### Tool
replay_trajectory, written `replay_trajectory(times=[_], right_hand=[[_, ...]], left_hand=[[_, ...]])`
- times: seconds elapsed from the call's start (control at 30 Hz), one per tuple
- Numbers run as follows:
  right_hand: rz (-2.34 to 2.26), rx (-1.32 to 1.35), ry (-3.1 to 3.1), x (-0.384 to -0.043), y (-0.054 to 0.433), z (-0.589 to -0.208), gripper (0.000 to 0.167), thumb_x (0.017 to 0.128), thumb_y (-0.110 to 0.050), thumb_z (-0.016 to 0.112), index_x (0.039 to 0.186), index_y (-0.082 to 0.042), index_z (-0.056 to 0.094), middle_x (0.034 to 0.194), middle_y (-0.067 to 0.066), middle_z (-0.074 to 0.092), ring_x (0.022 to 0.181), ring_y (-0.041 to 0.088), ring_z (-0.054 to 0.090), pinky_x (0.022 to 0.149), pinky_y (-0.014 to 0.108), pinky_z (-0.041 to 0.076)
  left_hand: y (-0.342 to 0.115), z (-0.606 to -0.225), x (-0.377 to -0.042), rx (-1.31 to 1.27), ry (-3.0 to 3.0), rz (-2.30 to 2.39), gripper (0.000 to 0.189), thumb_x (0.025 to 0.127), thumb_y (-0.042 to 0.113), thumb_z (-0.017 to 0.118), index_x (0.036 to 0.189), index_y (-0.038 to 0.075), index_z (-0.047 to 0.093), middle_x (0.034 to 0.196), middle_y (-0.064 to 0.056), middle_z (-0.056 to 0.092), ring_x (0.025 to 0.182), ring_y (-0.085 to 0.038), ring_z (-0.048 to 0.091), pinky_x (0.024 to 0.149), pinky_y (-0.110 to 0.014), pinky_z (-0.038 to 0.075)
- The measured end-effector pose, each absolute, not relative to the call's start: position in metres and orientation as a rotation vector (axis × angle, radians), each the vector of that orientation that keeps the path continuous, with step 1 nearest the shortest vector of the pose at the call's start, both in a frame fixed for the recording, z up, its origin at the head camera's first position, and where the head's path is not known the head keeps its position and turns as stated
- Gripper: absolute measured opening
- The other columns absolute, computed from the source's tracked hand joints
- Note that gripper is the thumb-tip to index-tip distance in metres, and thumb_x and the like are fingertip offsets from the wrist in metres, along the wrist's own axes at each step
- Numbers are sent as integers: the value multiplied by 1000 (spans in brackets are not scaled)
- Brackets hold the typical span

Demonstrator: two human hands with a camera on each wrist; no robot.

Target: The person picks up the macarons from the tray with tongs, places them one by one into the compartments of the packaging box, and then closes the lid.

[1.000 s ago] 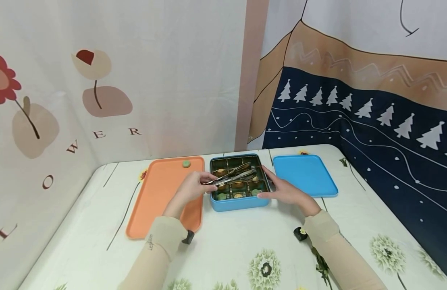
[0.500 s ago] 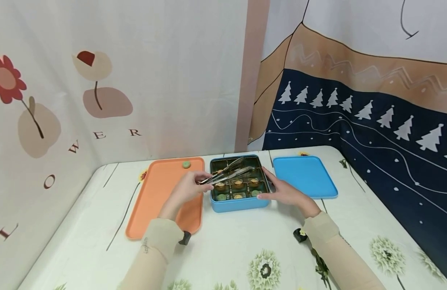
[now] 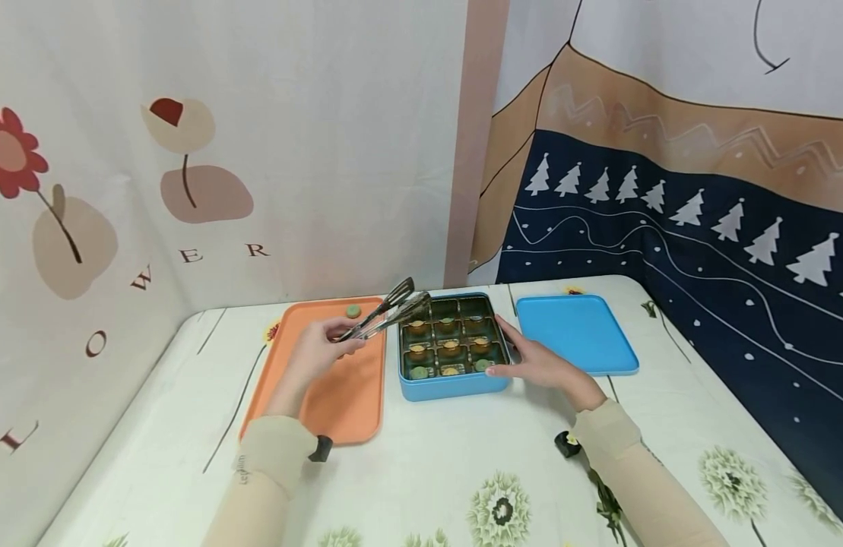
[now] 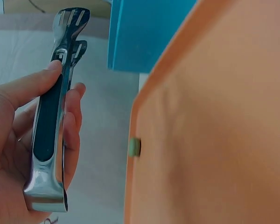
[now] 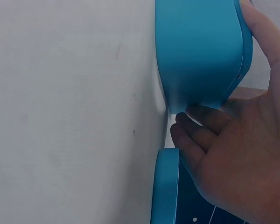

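My left hand holds metal serving tongs over the orange tray, the thumb along one arm and the fingers along the other. The slotted tong heads stand apart with nothing between them, close to the blue box's left rim. A small round green piece, like a cookie, lies near the tray's far edge. In the blue box, a divided insert holds several small round yellow and green pieces. My right hand rests against the box's right side, thumb at the near corner and fingers spread loosely along the wall.
Right of the box lies a flat blue lid. A flower-print cloth covers the table, and printed curtains rise at the back and sides.
My left hand has carried the tongs leftward out from over the box, uncovering its compartments. The right hand stays at the box's side.
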State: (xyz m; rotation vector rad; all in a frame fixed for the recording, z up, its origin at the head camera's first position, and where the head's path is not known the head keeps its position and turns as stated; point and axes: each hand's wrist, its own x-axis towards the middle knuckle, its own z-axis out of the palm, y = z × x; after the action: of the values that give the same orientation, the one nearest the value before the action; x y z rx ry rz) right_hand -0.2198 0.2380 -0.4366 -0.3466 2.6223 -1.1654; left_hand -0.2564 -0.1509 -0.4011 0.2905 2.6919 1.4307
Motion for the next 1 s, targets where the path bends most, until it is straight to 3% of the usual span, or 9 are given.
replay_trajectory(times=[0.2,0.4,0.73,1.0], right_hand=[[-1153,-349,2628,-220,239,-437,106,89,-47,72,162,-22,0,165,23,15,149,50,21,110,70,28],[-1156,-353,2626,-220,239,-436,106,89,-47,72,162,-22,0,166,22,14,149,50,19,111,70,28],[-1165,-365,2621,-219,239,-437,104,90,-43,72,162,-21,0,166,21,15,150,48,19,112,69,27],[-1169,-371,2625,-220,239,-437,104,90,-43,72,162,-20,0,166,22,15,150,48,19,112,69,28]], left_hand=[[-169,-404,-258,244,2709,1473,43,93,21,72,132,4,62,116,-19,72,94,-32,69,82,-44,56],[-185,-408,-263,198,2776,1430,45,93,23,72,133,3,61,122,-22,69,91,-26,72,78,-33,57],[-199,-415,-267,137,2800,1446,44,93,21,72,132,3,62,123,-24,68,95,-31,72,78,-37,58],[-205,-420,-271,59,2862,1380,47,93,25,72,134,4,61,130,-24,64,111,-35,68,80,-31,58]])
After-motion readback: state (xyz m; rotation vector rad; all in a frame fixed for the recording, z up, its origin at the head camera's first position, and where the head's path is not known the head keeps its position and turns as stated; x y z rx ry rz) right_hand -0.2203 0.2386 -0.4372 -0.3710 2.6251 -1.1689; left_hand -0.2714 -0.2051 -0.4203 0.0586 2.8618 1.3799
